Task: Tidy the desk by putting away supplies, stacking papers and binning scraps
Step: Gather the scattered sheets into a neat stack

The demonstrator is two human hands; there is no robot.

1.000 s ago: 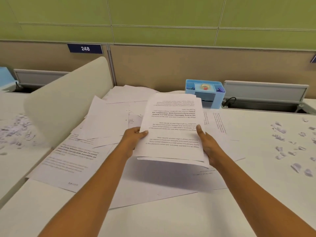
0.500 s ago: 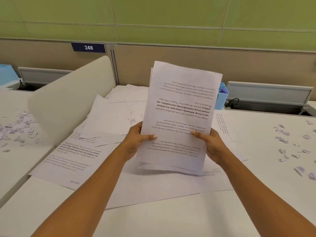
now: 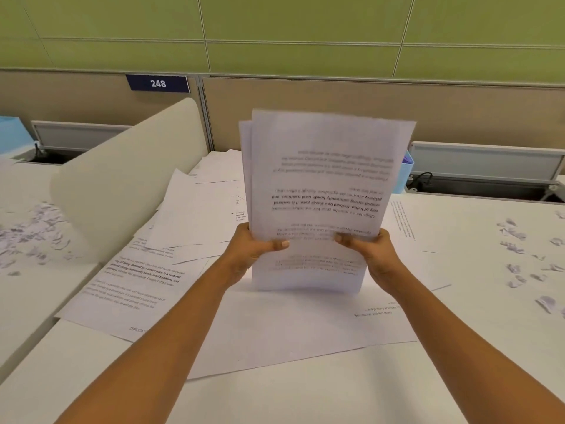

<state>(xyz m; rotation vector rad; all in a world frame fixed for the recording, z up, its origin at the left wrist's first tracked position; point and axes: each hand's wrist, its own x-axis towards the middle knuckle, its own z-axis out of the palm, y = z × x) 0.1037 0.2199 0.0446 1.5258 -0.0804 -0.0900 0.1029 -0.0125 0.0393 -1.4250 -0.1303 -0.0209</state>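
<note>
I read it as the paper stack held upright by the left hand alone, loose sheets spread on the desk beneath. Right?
Not quite: both hands hold it. The head view shows the left hand gripping one side of the paper stack and the right hand the other. It is upright, with loose sheets on the desk beneath.

"248" on the blue plate (image 3: 157, 83)
</note>
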